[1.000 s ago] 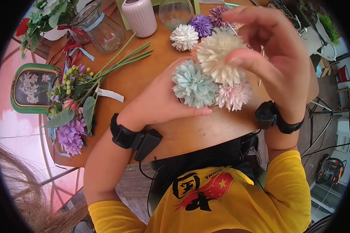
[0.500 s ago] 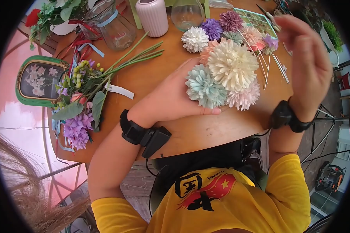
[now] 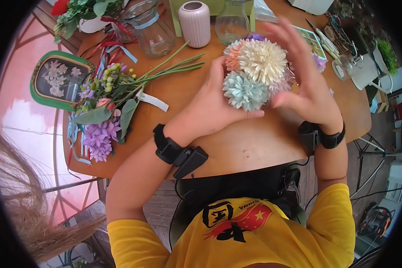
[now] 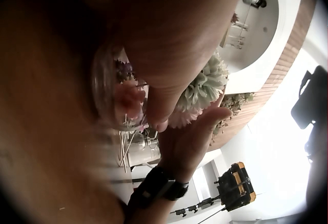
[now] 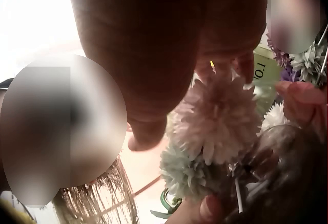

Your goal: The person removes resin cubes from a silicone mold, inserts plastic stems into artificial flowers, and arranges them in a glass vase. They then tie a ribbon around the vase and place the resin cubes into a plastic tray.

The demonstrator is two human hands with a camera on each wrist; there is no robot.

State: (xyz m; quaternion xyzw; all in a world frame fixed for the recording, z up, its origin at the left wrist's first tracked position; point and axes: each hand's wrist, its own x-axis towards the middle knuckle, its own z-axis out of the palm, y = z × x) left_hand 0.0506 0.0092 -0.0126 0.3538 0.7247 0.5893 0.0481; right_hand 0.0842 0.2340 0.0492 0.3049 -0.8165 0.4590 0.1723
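My left hand (image 3: 210, 105) grips a clear glass vase (image 4: 104, 88), mostly hidden under the blooms in the head view. Ball-shaped artificial flowers crowd its mouth: a cream flower (image 3: 263, 61), a pale blue flower (image 3: 245, 90), an orange flower (image 3: 233, 57) and a pink flower (image 5: 218, 119). Beside them on the right, my right hand (image 3: 308, 85) is held up with fingers spread and slightly bent, its thumb close to the pink bloom. A white stem (image 5: 239, 196) shows inside the glass in the right wrist view.
At left on the table lie a bunch of purple flowers (image 3: 100, 138) with green stems and a green-framed picture (image 3: 58, 80). Along the back stand a ribbed pink vase (image 3: 194, 24), a glass jar (image 3: 156, 38) and a glass flask (image 3: 232, 24). A small glass jar (image 3: 343, 67) sits at right.
My right hand left the cream flower, drew away to the right, then came back beside the blooms. The left hand kept its hold on the vase. The head view shifted, moving the table rightward.
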